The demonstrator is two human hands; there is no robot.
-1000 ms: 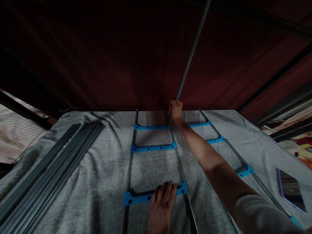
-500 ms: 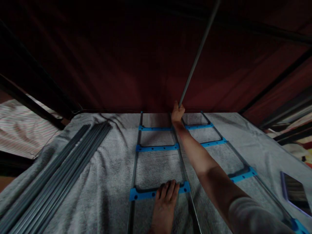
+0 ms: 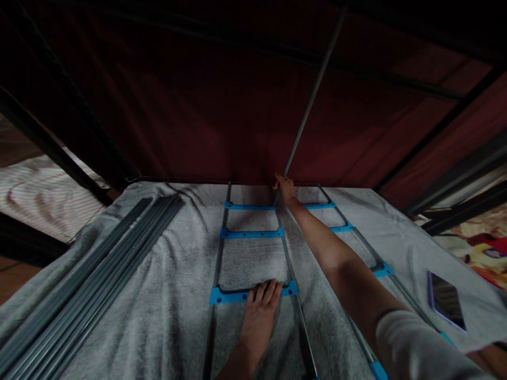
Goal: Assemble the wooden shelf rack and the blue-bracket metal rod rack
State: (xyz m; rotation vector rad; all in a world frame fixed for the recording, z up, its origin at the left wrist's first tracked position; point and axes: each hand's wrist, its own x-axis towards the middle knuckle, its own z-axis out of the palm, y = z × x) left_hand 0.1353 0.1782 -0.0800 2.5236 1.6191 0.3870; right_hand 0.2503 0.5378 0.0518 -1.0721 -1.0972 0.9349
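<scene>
A frame of grey rods joined by blue crosspieces (image 3: 246,234) lies on the grey blanket. My left hand (image 3: 263,306) rests over the nearest blue crosspiece (image 3: 233,297), its fingers curled over the bar. Farther off, my right hand (image 3: 285,187) grips the lower end of a long grey rod (image 3: 312,97), which slants up in front of the dark red cloth. That hand is at the far end of the frame's right side rod (image 3: 288,254). A second frame with blue crosspieces (image 3: 383,270) lies to the right, partly behind my right arm.
A bundle of loose grey rods (image 3: 106,269) lies on the left of the blanket (image 3: 182,316). A phone (image 3: 447,300) lies at the right. The dark red cloth (image 3: 198,121) hangs behind, with dark bars around it. Striped fabric (image 3: 43,195) shows at the far left.
My right hand has moved slightly left and down with the rod, whose lower end is nearer the frame. The view has shifted, and the phone appears farther left.
</scene>
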